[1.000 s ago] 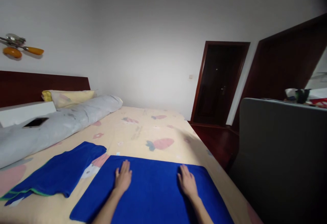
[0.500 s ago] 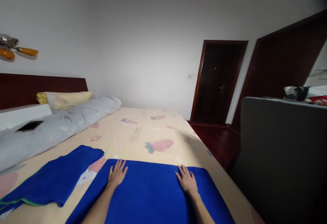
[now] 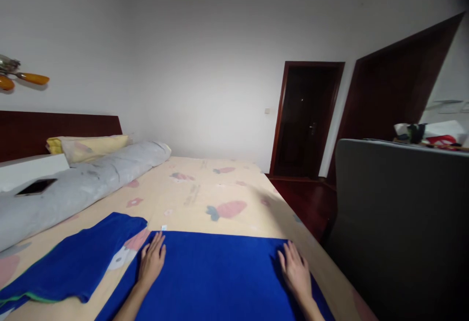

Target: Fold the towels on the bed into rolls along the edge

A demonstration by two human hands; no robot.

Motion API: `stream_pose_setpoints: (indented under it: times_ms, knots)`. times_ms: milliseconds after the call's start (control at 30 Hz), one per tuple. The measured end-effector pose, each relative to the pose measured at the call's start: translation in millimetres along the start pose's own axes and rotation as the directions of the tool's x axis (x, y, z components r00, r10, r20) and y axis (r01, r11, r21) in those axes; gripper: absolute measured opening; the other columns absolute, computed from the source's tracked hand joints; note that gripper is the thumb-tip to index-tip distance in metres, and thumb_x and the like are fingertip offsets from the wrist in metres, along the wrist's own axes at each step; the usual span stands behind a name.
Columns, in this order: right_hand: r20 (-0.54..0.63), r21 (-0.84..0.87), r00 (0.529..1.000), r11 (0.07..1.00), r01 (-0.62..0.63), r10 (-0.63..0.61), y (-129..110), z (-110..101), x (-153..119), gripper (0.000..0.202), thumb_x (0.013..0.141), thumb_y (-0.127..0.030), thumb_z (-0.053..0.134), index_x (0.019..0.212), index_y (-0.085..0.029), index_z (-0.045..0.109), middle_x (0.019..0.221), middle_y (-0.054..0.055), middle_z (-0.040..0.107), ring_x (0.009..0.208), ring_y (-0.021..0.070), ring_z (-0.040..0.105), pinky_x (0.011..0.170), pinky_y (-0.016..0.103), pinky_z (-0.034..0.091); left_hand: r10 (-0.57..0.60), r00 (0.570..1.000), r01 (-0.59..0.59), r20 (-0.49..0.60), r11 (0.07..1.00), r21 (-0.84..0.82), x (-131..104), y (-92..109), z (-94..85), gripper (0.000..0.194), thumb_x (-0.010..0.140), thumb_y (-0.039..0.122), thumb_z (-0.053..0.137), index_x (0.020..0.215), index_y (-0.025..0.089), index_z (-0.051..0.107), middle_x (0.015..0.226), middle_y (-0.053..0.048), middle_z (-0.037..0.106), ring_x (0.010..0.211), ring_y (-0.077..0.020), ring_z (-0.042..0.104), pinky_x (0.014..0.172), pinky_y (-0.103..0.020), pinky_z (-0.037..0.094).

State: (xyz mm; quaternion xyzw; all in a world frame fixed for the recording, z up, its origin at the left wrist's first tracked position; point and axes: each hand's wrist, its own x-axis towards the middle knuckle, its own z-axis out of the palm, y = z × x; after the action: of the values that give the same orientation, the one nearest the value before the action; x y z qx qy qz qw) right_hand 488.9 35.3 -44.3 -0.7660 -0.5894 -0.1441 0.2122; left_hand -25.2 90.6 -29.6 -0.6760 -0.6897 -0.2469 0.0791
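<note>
Lying flat, open hands, left hand [image 3: 152, 261] and right hand [image 3: 296, 273], apparently press blue towel [image 3: 220, 277].

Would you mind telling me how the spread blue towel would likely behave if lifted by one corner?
The blue towel lies flat, following the bed, so it would probably hang limp. It looks thin, likely light. Pushed, it would probably bunch, like the second towel nearby.

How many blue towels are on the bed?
2. One blue towel lies flat under both hands; the other towel lies rumpled to its left on the bed. None seems hidden.
</note>
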Motion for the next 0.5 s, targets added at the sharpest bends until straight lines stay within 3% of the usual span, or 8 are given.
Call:
stream_pose_setpoints:
  times_ms: [67, 167, 267, 367, 500]
  knots:
    - [0.07, 0.131, 0.99, 0.985, 0.116, -0.126, -39.9, -4.4, -23.2, 0.065, 0.096, -0.054, 0.022, 0.137, -0.015, 0.052, 0.15, 0.015, 0.043, 0.141, 0.0294, 0.036, 0.114, 0.048, 0.03, 0.143, 0.985, -0.133, 0.092, 0.986, -0.105, -20.7, 29.7, 1.4, 0.052, 0.09, 0.021, 0.032, 0.137, 0.023, 0.054, 0.149, -0.004, 0.047, 0.14, -0.0201, 0.038, 0.113, -0.042, 0.033]
    - [0.213, 0.353, 0.915, 0.9, 0.254, -0.342, -96.6, -12.1, -62.2, 0.06, 0.095, -0.059, 0.029, 0.146, -0.029, 0.04, 0.156, 0.004, 0.034, 0.143, 0.0257, 0.033, 0.115, 0.047, 0.031, 0.3, 0.917, -0.238, 0.264, 0.941, -0.241, -58.8, 74.9, 5.2, 0.063, 0.086, 0.019, 0.037, 0.148, 0.033, 0.036, 0.157, 0.003, 0.031, 0.144, -0.0185, 0.029, 0.116, -0.043, 0.029]
    - [0.318, 0.403, 0.858, 0.876, 0.265, -0.405, -115.9, -20.4, -89.9, 0.062, 0.092, -0.064, 0.032, 0.147, -0.035, 0.036, 0.156, 0.0, 0.031, 0.144, 0.0259, 0.029, 0.117, 0.048, 0.028, 0.349, 0.845, -0.251, 0.404, 0.928, -0.276, -91.2, 89.5, 3.9, 0.058, 0.093, 0.037, 0.035, 0.15, 0.041, 0.025, 0.158, 0.006, 0.025, 0.146, -0.019, 0.025, 0.119, -0.045, 0.025]
    - [0.321, 0.325, 0.899, 0.926, 0.19, -0.297, -84.1, -24.1, -101.6, 0.063, 0.09, -0.066, 0.033, 0.146, -0.037, 0.038, 0.155, -0.001, 0.033, 0.143, 0.0283, 0.031, 0.116, 0.052, 0.028, 0.229, 0.878, -0.171, 0.42, 0.97, -0.171, -111.1, 60.0, -2.9, 0.056, 0.094, 0.053, 0.029, 0.15, 0.044, 0.024, 0.158, 0.007, 0.024, 0.146, -0.0217, 0.023, 0.119, -0.049, 0.021]
    - [0.204, 0.207, 0.97, 0.974, 0.091, -0.134, 3.8, -20.9, -111.1, 0.058, 0.085, -0.061, 0.036, 0.139, -0.043, 0.047, 0.147, -0.002, 0.048, 0.14, 0.0307, 0.036, 0.109, 0.057, 0.036, -0.091, 0.939, 0.075, 0.333, 0.995, 0.06, -128.9, -15.9, -12.3, 0.064, 0.09, 0.058, 0.028, 0.151, 0.041, 0.021, 0.16, 0.005, 0.021, 0.148, -0.0244, 0.016, 0.117, -0.057, 0.018]
